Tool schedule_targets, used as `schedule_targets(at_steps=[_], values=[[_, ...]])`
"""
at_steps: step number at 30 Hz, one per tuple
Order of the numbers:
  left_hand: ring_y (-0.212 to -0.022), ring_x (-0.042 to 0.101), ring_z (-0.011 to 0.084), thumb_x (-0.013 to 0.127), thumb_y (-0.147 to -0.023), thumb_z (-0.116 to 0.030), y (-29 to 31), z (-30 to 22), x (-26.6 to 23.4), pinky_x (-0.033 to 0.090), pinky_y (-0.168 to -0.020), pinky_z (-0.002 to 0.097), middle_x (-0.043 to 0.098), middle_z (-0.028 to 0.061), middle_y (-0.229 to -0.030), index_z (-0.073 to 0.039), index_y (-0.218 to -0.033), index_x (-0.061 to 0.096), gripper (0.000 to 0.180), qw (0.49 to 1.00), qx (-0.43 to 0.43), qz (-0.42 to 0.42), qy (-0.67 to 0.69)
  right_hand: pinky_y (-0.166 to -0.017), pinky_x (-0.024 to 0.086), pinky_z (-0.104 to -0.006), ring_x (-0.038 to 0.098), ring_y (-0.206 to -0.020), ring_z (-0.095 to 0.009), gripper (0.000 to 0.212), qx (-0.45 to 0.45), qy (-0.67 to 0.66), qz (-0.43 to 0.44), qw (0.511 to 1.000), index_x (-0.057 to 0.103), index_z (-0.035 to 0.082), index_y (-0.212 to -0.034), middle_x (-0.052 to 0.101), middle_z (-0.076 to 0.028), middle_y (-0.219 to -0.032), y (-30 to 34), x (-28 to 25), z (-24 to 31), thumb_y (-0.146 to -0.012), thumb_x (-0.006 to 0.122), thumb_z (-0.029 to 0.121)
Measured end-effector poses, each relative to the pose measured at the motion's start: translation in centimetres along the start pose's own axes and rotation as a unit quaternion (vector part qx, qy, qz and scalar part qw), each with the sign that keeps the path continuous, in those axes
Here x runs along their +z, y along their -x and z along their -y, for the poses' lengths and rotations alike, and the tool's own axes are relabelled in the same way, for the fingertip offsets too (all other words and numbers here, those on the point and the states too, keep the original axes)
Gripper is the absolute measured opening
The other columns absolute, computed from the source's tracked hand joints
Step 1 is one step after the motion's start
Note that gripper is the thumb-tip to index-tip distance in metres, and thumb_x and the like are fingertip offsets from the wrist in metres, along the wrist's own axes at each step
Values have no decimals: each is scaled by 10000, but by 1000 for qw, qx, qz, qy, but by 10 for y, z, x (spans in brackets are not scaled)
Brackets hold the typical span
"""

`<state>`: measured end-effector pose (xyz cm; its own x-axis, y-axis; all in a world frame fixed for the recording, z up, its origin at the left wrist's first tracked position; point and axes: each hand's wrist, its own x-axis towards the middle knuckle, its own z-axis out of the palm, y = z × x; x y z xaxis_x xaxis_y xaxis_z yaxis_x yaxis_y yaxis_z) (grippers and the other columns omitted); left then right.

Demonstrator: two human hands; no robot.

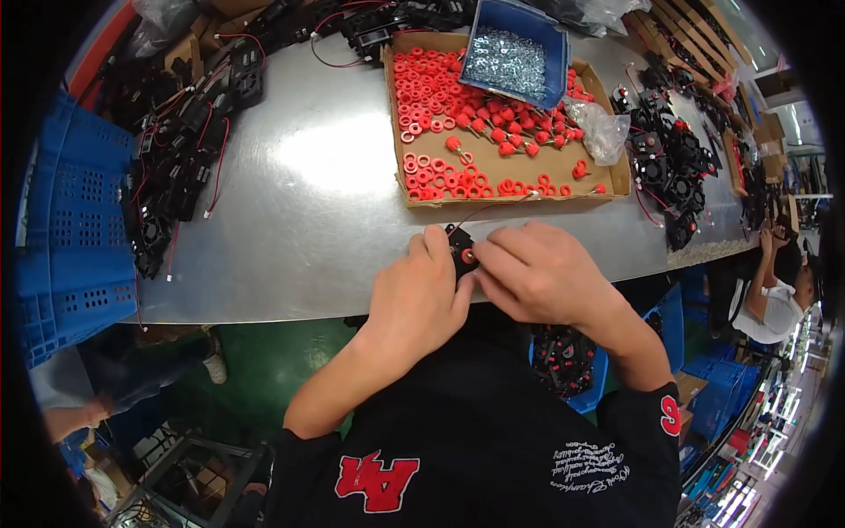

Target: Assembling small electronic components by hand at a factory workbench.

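While the left hand (412, 295) grips a black part (460, 239) in front of the cardboard tray (528, 172), the right hand (539, 271) seemingly pinches its red ring (467, 256); red lettering (377, 482) and white script (588, 465) mark the black shirt (493, 440).

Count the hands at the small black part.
2: the left hand at the left of the black part, the right hand beside its red ring. Neither is hidden.

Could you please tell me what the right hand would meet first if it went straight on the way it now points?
The right hand would first meet the black part and its red ring, held in the left hand; whether it touches them is unclear.
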<state>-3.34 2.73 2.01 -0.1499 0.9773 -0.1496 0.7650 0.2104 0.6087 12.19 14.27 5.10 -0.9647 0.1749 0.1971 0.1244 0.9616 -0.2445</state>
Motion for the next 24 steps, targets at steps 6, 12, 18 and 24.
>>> schedule_targets(at_steps=[6,12,18,24], values=[[-737,664,416,678,-894,-277,-1,-2,0,547,-607,473,587,243,-907,46,-1032,405,446,1000,-9,10,-9,-658,520,-391,643,-739,-298,237,144,-128,-25,981,636,32,-1014,627,-108,-873,19,8,-13,-802,713,103],[-761,644,469,649,-915,-312,0,-2,1,526,-632,505,615,300,-908,61,-1040,389,472,1000,-20,1,-9,-678,531,-412,650,-759,-331,174,217,-171,32,961,627,30,-971,623,-125,-863,26,8,-15,-824,688,98],[-792,643,473,646,-919,-313,-2,-5,-3,522,-653,516,617,297,-915,59,-1055,379,478,999,-38,17,-9,-686,532,-447,642,-765,-359,124,165,-110,98,975,614,16,-899,621,-144,-845,14,9,-13,-828,661,107],[-743,665,428,662,-908,-301,-2,-4,0,544,-611,491,599,248,-898,57,-1055,402,467,1000,-14,-2,-24,-669,531,-465,647,-758,-368,125,103,-54,155,981,605,3,-836,628,-157,-821,2,5,-22,-811,643,119]])
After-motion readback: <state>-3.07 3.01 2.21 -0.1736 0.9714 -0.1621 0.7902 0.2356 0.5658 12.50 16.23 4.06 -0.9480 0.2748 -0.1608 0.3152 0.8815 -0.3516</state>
